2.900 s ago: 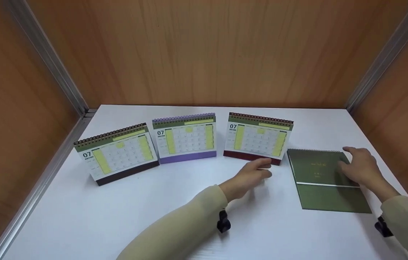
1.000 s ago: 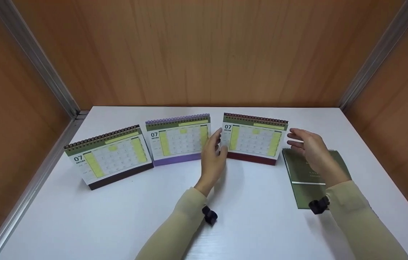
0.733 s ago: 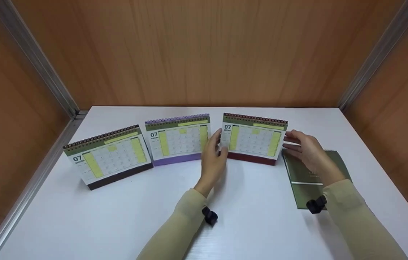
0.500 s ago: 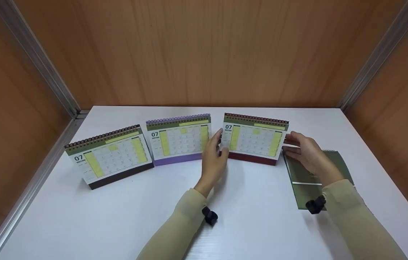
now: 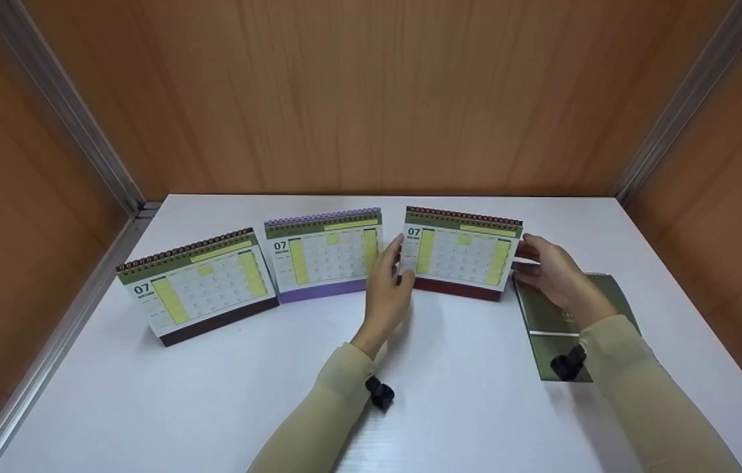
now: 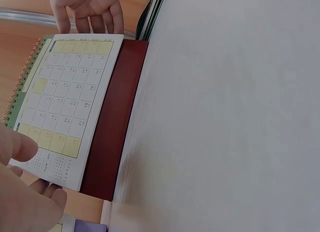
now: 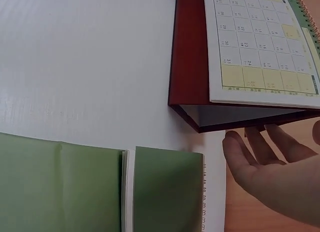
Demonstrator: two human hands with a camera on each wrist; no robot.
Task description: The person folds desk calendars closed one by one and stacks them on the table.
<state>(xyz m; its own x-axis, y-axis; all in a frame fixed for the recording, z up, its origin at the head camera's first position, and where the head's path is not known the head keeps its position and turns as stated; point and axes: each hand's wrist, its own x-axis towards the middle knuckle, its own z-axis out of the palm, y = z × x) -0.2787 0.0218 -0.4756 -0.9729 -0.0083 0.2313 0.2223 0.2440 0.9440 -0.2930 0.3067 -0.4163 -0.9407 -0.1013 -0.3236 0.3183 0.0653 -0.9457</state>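
presumably, the red-based calendar [image 5: 459, 253] is light, stiff; hold its sides. at its right my right hand [image 5: 560, 274] is half-spread; whether my left hand [image 5: 387, 294] pinches, i cannot tell.

The head camera is looking forward and down from the near side, taking in much of the desk [image 5: 463, 387] and the far wall [image 5: 371, 98]. Much closer and turned sideways, the left wrist camera is facing the red-based calendar [image 6: 70, 96] from its left, the right wrist camera from its right. All three are sharing that calendar and the right hand [image 7: 280, 177].
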